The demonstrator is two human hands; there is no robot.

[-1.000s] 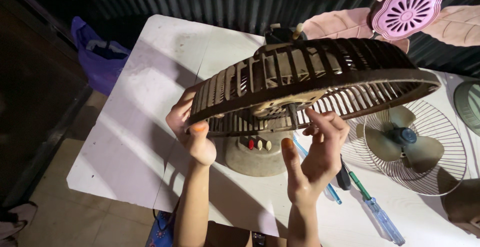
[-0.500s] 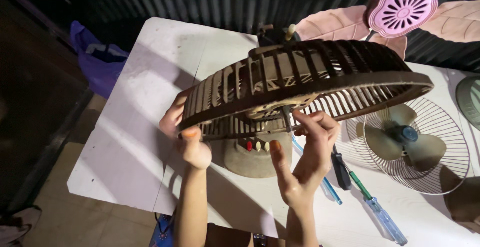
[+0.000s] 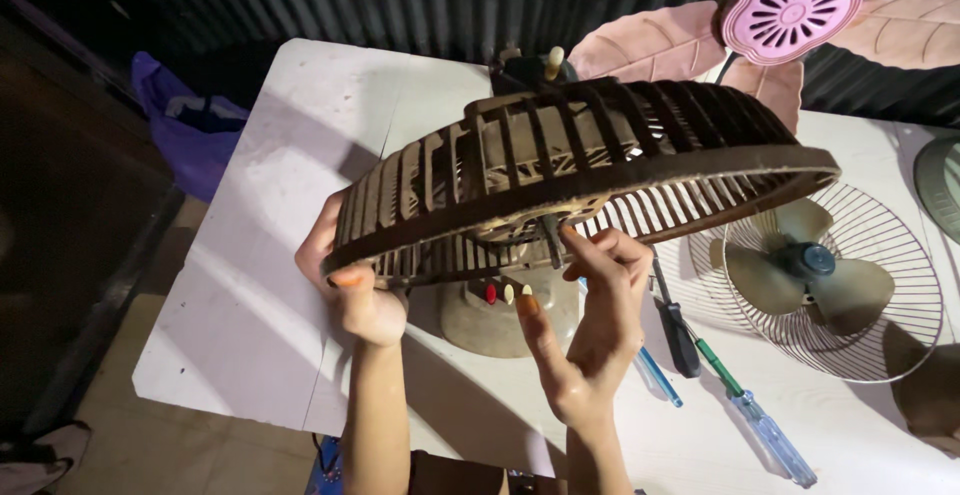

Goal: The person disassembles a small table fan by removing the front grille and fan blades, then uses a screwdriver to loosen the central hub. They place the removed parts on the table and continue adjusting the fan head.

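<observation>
Screwdrivers (image 3: 700,345) crowd right; table's left (image 3: 250,285) seemingly open.

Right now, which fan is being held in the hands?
The dusty brown fan with the slatted grille, gripped by both hands. The wire-cage fan lies on the table, and the pink fan sits behind, untouched.

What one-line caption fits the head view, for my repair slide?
Left hand grips the rim of a dusty brown fan while right hand pinches its centre shaft, screwdrivers alongside.

- Left hand (image 3: 352,290): raised on an upright forearm, fingers curled in a grip, thumb pressed forward.
- Right hand (image 3: 590,330): raised, palm turned toward the left, fingertips (image 3: 572,242) pinched together at the top, thumb stretched outward.
</observation>
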